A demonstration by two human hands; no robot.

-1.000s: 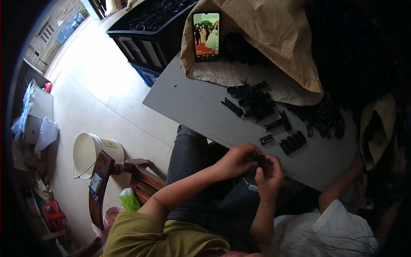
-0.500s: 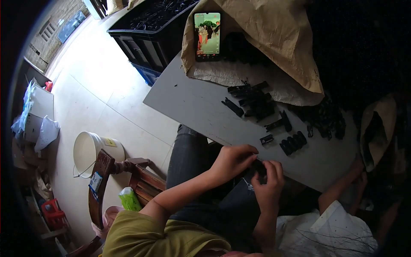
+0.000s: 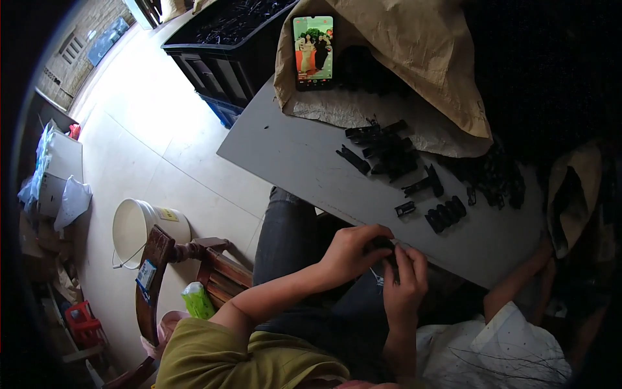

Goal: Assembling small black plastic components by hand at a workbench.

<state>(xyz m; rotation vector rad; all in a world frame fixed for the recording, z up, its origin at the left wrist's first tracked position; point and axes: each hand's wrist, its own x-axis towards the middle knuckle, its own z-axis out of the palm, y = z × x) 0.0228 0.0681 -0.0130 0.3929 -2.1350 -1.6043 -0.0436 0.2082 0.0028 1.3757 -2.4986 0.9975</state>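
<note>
My left hand [image 3: 353,254] and my right hand [image 3: 405,269] meet just off the near edge of the grey table [image 3: 285,146], above my lap. Both have their fingers closed around a small black part [image 3: 381,245]; its shape is mostly covered by the fingers. On the tabletop beyond lie a short row of black rounded pieces [image 3: 446,214], one short black piece [image 3: 405,209] beside it, and a black T-shaped piece [image 3: 426,184]. Farther back is a pile of black plastic parts [image 3: 389,150].
A lit phone [image 3: 313,55] leans against a brown paper sack [image 3: 427,58] at the back. Black crates [image 3: 214,71] full of dark parts stand far left. A co-worker's arm [image 3: 518,279] is at right. A white bucket [image 3: 133,227] and wooden chair [image 3: 159,259] are left.
My right fingers have straightened somewhat and moved closer to my left fingers around the black part. The phone's picture has changed.
</note>
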